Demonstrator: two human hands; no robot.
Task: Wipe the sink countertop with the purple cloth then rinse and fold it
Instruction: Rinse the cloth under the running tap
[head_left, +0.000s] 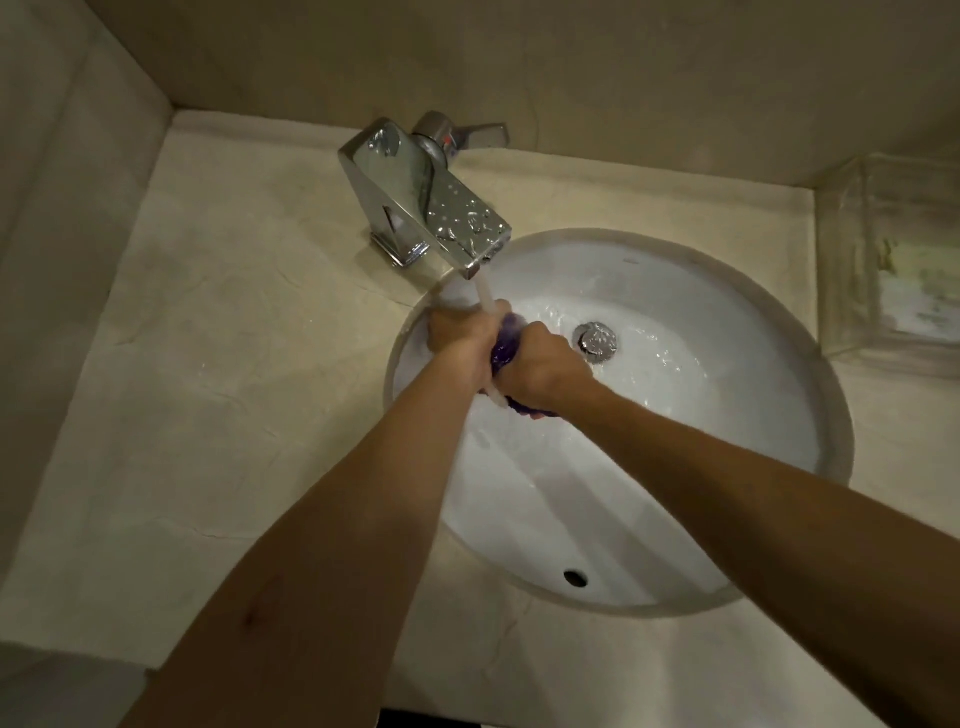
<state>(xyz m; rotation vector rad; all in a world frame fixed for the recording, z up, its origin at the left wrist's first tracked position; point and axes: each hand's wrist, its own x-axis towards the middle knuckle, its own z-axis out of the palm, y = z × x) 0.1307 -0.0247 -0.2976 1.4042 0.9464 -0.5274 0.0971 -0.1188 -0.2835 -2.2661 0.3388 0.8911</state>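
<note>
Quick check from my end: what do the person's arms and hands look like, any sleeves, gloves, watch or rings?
Both forearms are bare as far as the frame shows: no sleeves, gloves, watch or bracelet. The left hand and right hand show no rings, though the fingers are mostly hidden. The left forearm carries a small dark mark near the elbow. Both hands look wet from the running water.

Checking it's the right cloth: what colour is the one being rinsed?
Purple cloth, gripped by both hands, seen in the head view.
</note>
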